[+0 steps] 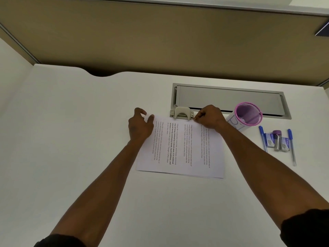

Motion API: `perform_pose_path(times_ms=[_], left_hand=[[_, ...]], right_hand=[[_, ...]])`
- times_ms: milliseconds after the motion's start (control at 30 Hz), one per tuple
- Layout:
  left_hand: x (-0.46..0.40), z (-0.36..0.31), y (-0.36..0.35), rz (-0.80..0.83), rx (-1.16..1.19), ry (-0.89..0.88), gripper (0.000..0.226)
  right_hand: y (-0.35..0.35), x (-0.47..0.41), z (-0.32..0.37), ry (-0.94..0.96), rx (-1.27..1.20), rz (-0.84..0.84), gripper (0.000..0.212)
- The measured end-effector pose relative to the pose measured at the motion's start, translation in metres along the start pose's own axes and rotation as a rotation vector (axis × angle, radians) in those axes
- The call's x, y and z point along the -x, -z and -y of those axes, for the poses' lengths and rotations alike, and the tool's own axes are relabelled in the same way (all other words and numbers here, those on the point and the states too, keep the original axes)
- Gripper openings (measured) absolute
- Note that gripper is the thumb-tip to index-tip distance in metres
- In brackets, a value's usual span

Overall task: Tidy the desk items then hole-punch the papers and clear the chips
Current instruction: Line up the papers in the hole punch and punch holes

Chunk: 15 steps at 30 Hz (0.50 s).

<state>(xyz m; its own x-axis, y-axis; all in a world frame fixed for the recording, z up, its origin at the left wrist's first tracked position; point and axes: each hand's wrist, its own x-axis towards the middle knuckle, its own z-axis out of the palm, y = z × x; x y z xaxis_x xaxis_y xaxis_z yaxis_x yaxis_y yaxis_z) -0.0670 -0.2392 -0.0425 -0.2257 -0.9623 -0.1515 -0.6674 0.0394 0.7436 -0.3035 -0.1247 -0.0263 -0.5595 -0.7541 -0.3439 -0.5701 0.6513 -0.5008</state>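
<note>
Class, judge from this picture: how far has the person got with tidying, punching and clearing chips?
Tidying looks partly done: pens and stapler lie lined up beside the pink cup. In hand: the left hand and right hand hold the papers with their far edge at the punch. Whether any holes are made is hidden. No chips show; clearing remains.

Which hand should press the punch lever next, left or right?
Right, probably. The right hand pinches the papers directly beside the hole punch; the left hand holds the far-left corner, farther off, and can steady the stack.
</note>
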Motion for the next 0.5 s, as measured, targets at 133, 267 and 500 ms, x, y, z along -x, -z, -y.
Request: perform_pose_path(times_ms=[133,267,500], left_hand=[[-0.014,-0.006,-0.003,0.052,0.013,0.064,0.034],[-0.021,-0.012,-0.006,0.062,0.077,0.087,0.010],[-0.020,-0.010,-0.009,0.049,0.067,0.016,0.008]], right_hand=[[0.004,0.001,0.001,-0.014,-0.047,0.015,0.015],[0.009,0.002,0.000,0.003,-0.064,0.052,0.017],[0.007,0.000,0.001,0.045,0.061,0.055,0.020]])
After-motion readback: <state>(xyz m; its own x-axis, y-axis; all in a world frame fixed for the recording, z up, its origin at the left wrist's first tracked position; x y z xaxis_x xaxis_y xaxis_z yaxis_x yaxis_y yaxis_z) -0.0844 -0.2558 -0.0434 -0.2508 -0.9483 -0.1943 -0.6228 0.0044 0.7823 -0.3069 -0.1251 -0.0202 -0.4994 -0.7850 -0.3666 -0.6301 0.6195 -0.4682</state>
